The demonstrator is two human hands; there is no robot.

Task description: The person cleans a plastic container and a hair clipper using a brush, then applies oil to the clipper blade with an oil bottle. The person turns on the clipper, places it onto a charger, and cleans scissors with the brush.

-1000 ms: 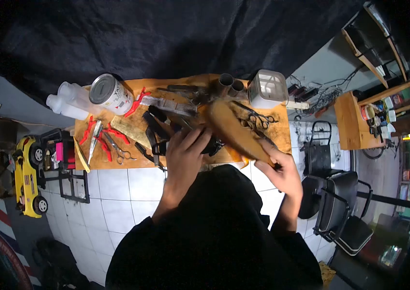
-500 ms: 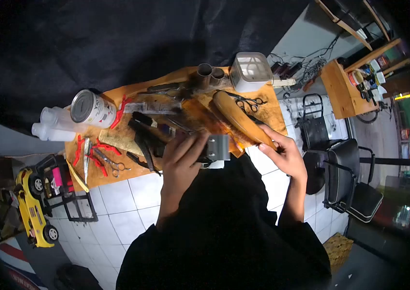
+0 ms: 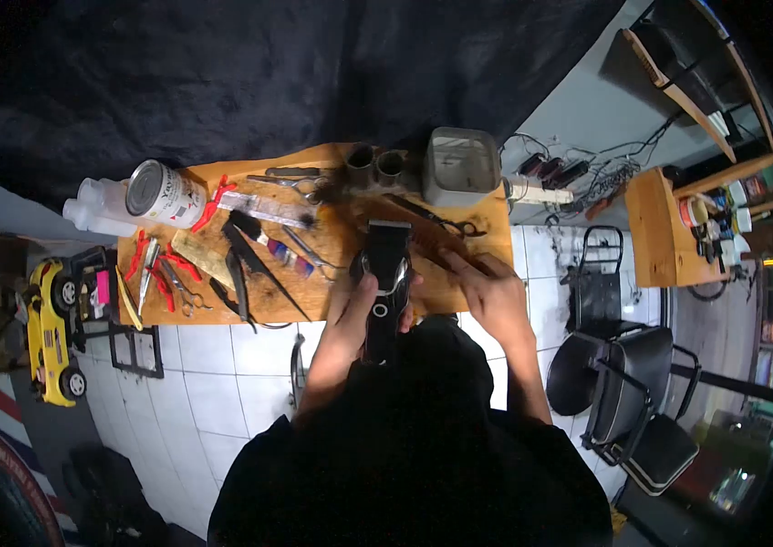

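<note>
Brush: lowered since the earlier frame, when my right hand held it up; the wooden brush with brown bristles (image 3: 430,241) is now down at the tabletop.
Clippers: turned too; the black hair clippers with a silver blade and chrome lever (image 3: 387,292) point away from me, at the near edge of the worn orange-brown wooden table (image 3: 332,296).
Left hand: my left hand (image 3: 350,314) is wrapped around the clippers, thumb on one side and fingertips on the other.
Right hand: my right hand (image 3: 496,296) is loosely spread, fingers reaching to the brush; I cannot tell how firmly they touch it.
Far edge: two dark round cups (image 3: 375,166) stand beside a grey translucent square tub (image 3: 462,173), with black-handled scissors (image 3: 455,224) between the tub and my right hand.
Left side: a white-labelled metal can (image 3: 166,194) stands beside clear plastic bottles (image 3: 102,206); red plastic clips (image 3: 213,202), a yellow razor (image 3: 129,299) and a gold-coloured comb (image 3: 204,258) lie nearer me.
Middle: a black-bristled brush with a blue and purple handle (image 3: 279,251) lies beside a long black comb (image 3: 261,266).
Floor: a black padded chair (image 3: 628,378) stands on white tiles (image 3: 213,401), to my right.
</note>
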